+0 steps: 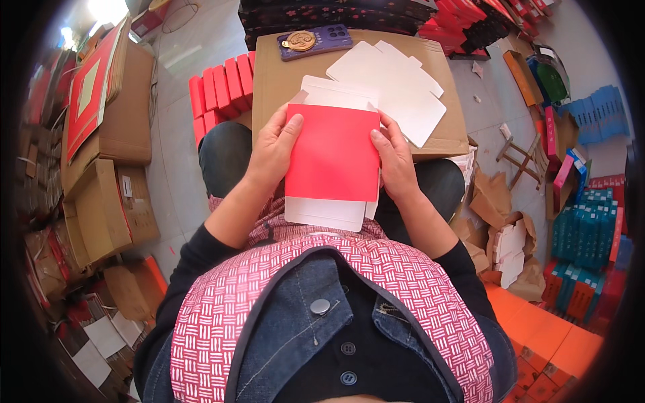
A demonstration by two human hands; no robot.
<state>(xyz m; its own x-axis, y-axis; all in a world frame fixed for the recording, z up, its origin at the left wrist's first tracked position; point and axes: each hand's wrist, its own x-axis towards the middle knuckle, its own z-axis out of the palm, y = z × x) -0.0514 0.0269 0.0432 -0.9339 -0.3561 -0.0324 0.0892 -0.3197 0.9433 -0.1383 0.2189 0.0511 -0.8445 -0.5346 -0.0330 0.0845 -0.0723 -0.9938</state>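
The left hand (272, 148) gripped the left edge of a red carton (332, 153), its thumb on the red face and its fingers curled behind, mostly hidden. The right hand (396, 158) held the opposite edge in the same way, thumb forward, fingers partly bent. The carton was thus between the two hands, above the lap, with white flaps standing out at its far and near ends. Just beyond the hands was a brown cardboard box (269, 87), on which flat white card blanks (403, 87) lay ahead of the right hand and a purple phone (332, 41) lay ahead of the left. Farther out, red boxes (228, 84) stood in rows to the left hand's left, and a small wooden stool (519, 162) stood well to the right hand's right.
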